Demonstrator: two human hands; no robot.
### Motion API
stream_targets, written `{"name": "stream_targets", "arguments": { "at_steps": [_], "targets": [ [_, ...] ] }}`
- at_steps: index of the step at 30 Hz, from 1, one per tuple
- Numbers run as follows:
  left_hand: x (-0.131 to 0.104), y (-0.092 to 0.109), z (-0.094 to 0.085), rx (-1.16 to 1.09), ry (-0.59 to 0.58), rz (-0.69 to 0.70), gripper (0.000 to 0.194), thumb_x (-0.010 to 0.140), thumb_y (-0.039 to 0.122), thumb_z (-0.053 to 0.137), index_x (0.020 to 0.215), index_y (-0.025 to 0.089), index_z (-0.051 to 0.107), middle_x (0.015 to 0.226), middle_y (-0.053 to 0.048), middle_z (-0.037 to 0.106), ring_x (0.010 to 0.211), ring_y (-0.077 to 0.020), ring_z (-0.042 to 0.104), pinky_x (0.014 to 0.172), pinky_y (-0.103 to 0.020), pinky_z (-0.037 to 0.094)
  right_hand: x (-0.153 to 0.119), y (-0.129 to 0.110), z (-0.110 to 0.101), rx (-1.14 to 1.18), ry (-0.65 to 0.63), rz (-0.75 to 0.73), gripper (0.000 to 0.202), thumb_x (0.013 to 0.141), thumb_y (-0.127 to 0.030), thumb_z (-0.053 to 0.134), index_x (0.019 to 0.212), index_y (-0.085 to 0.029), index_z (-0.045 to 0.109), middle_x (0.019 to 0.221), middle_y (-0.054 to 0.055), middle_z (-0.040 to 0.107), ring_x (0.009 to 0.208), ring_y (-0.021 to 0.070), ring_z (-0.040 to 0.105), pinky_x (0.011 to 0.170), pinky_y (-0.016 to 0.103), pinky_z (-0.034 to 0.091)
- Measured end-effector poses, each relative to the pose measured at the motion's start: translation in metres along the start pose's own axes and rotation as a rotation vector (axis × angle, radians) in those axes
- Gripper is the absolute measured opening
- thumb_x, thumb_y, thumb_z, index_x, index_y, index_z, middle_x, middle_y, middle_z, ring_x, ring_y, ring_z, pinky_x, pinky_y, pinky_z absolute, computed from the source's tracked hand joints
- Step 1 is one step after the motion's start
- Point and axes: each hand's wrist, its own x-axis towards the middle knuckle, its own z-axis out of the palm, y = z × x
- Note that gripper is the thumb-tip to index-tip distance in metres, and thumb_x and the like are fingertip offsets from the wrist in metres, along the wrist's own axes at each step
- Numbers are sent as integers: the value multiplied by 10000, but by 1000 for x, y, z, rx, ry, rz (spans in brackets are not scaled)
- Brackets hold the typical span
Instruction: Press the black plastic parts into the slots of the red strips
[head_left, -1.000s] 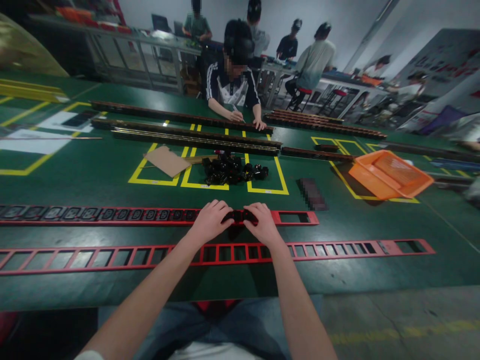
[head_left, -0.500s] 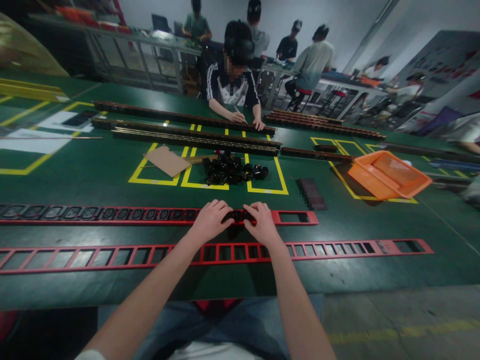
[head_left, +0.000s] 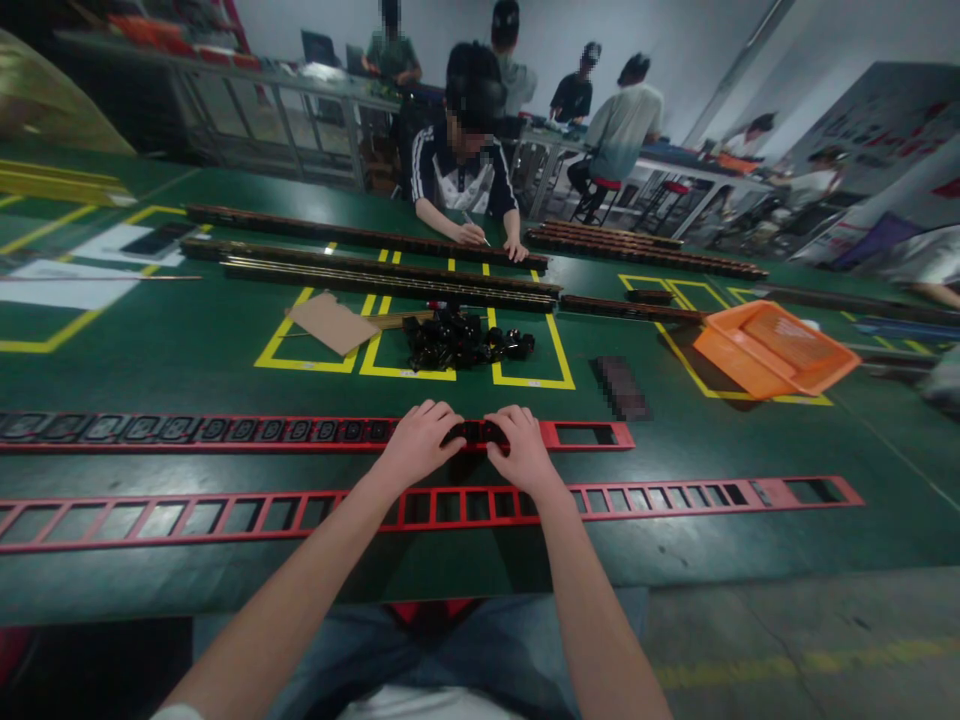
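My left hand is closed at the far red strip frame, with its thumb and fingers about a black socket seated in the frame. Just to the right, my right hand is closed too, its thumb and fingertips at the same short stretch of black sockets. My fingers partly hide what they grip. Left of my hands, a row of black sockets fills the frame's openings. Nearer my body lies a second red strip frame with open slots, passing under my forearms.
Loose black sockets form a pile beyond my hands, beside brown cardboard. An orange basket stands at right. Long dark strips lie across the green table. A person sits opposite, holding a pen.
The fingers of my right hand have drawn in slightly at the black sockets. My left hand stays in place, and the view has shifted very little.
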Motion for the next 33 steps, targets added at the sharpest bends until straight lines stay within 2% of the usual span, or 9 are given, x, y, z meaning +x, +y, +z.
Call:
{"name": "stream_targets", "arguments": {
  "at_steps": [5,15,22,28,33],
  "targets": [
    [0,0,0,-3,2,4,217,878,317,639,1065,208,635,1027,-44,629,967,-223,525,833,-372,459,0,-1,-1,-5,-10,4,371,842,-182,589,1211,-223,609,1078,87,583,1021,282,498,873,465,451],
    [0,-1,1,-17,1,-2,208,880,315,630,1066,222,642,1032,-50,635,969,-227,531,839,-386,459,-1,1,1,21,1,16,336,862,-175,588,1190,-239,620,1183,102,596,1118,304,490,927,501,420],
    [0,0,1,-8,-4,-3,213,875,312,636,1064,213,639,1027,-48,635,962,-228,528,828,-382,461,-1,2,3,18,1,45,276,846,-164,583,1104,-256,612,1169,53,650,1154,262,541,1100,550,225],
    [0,0,-1,-32,0,1,202,882,302,622,1063,215,643,1026,-55,633,970,-226,533,837,-385,461,1,4,2,77,-16,45,272,828,-169,595,1087,-251,619,1124,47,679,1105,246,590,1018,476,344],
    [0,0,-1,-26,4,-6,203,875,304,636,1058,217,643,1018,-49,634,966,-229,536,827,-381,462,2,4,1,79,-20,49,257,845,-178,598,1087,-253,641,1144,49,682,1109,244,594,1001,466,357]
  ]
}}
